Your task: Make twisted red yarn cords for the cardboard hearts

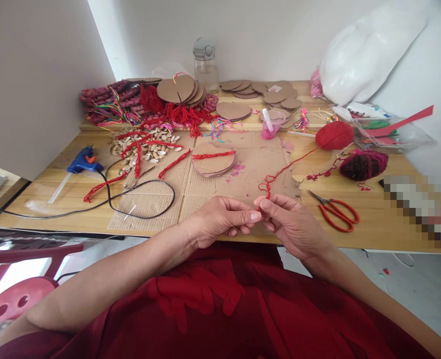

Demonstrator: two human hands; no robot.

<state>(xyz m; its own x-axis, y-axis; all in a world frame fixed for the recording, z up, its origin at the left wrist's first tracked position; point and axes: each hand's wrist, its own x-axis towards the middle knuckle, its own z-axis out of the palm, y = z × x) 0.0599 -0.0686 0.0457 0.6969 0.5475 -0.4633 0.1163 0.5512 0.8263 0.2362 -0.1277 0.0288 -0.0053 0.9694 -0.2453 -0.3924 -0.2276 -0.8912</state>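
Both my hands meet over the table's front edge. My right hand [285,219] pinches red yarn [268,185] between thumb and forefinger, and a few loops of it stand above the fingers. From there the strand runs up to a red yarn ball [334,135] at the right. My left hand [227,219] has its thumb and forefinger pressed together beside the right fingertips; whatever lies in that pinch is too small to make out. Beyond the hands, a braided red strip [213,155] lies across a round cardboard piece [215,168].
Orange-handled scissors [340,214] lie right of my hands. A blue glue gun [84,159] with a looping black cord is at the left, near peanut shells [156,141]. Cardboard discs [233,110], a bottle [206,70] and a pink cup [272,124] stand behind.
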